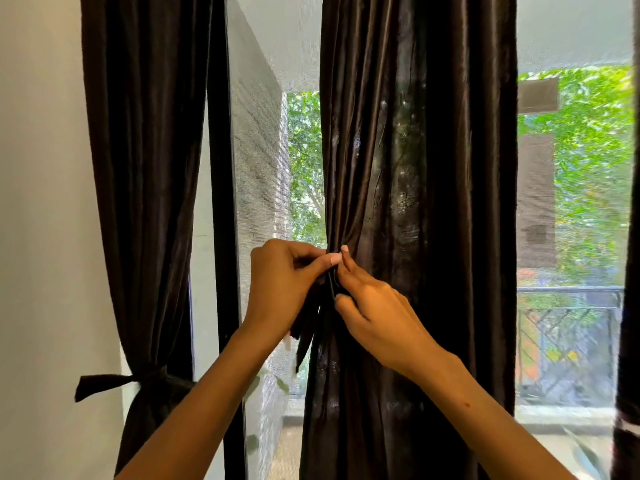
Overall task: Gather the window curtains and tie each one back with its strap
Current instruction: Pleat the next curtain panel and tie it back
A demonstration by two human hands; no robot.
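Note:
A dark brown middle curtain (415, 168) hangs gathered in front of the window. At its left edge a dark strap (331, 282) runs round the fabric, with loose ends (304, 341) hanging below. My left hand (280, 289) pinches the strap with thumb and fingers at the curtain's edge. My right hand (374, 313) pinches the same strap from the right, fingertips touching the left thumb. The left curtain (145, 168) is cinched low down by its own tied strap (138, 381), one end sticking out over the wall.
A black window frame post (225, 237) stands between the two curtains. A white wall (41, 202) fills the left. Mesh screen, balcony railing (568, 306) and trees show through the glass. Another dark curtain's edge (628, 306) hangs at far right.

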